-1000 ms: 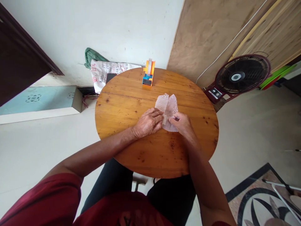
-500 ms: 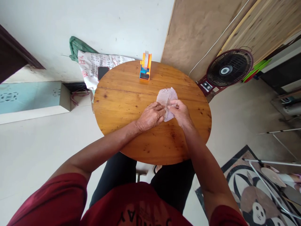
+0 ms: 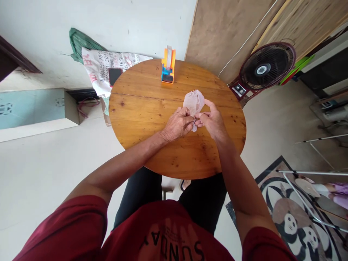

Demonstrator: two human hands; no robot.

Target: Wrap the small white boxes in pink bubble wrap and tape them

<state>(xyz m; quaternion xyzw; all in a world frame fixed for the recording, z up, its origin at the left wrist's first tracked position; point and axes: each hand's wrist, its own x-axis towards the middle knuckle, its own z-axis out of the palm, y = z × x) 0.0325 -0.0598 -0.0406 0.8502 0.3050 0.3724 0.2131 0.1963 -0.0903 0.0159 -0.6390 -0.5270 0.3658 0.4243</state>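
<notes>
"Where is the bubble wrap (image 3: 193, 102)?"
"Over the middle of the round wooden counter (image 3: 146, 105), between the hands."
"And the left hand (image 3: 177, 125)?"
"Pinching the bubble wrap's near part."
"The right hand (image 3: 214, 121)?"
"Index finger stretched to the bubble wrap's right edge, others bent; whether it grips cannot be told."
"Beyond?"
"A tape dispenser (image 3: 168, 67), near the counter's far edge."
</notes>
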